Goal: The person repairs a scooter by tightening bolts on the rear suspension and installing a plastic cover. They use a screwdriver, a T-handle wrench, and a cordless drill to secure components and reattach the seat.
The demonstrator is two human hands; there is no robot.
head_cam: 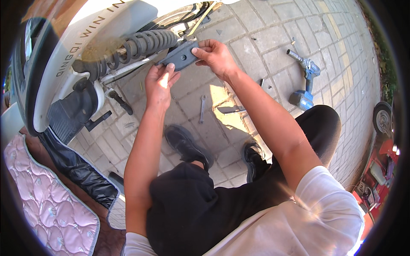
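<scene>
A dark plastic cover [187, 60] with a round hole is held between my two hands. My left hand [161, 76] grips its near left end, thumb on top. At its right end my right hand [214, 57] pinches it with thumb and fingers. Just beyond and left of the cover is the coil spring of a shock absorber [150, 41] on a white electric scooter or motorcycle [105, 27]. An open-end wrench [202, 109] lies on the paving below my hands, and a dark-bladed knife or similar flat tool [229, 109] lies right of it, partly hidden by my right forearm.
A blue cordless impact wrench [307, 76] with a socket lies at the right on the paving bricks [243, 48]. Small fasteners are scattered nearby. A pink quilted cover [54, 204] hangs at lower left. My shoes [189, 145] are close to the wrench. Red machinery [374, 182] stands at far right.
</scene>
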